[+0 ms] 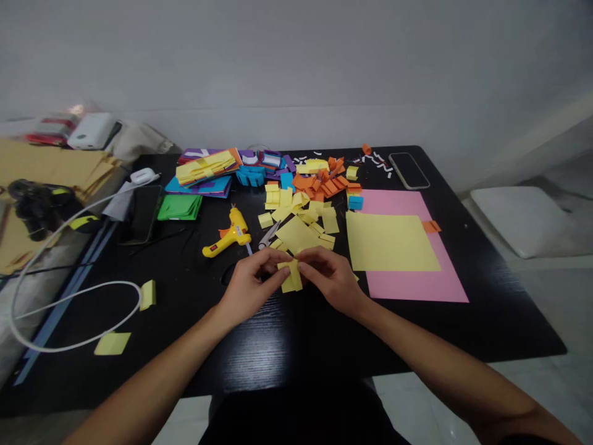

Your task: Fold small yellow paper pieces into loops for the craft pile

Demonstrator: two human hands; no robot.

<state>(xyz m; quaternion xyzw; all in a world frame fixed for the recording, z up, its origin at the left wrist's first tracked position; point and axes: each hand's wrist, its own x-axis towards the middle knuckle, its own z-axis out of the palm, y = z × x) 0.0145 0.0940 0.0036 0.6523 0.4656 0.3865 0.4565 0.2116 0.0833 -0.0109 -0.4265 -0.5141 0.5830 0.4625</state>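
Note:
Between my two hands is a small folded piece of yellow paper (291, 278), held just above the near side of a paper pile. My left hand (250, 281) pinches its left edge between thumb and fingers. On the other side, my right hand (334, 278) grips the right edge the same way. Right behind them lie loose yellow paper pieces (299, 235), a larger yellow square among them. A pair of scissors (269, 235) is partly buried at the pile's left. The yellow glue gun (229, 233) rests left of it, its nozzle pointing away.
Pink (417, 287) and yellow sheets (393, 241) lie at right, a phone (409, 170) behind them. Folded orange pieces (324, 185), stacked coloured paper (204, 170) and a green bundle (180, 207) sit toward the wall. A white cable (83, 284) loops across the left.

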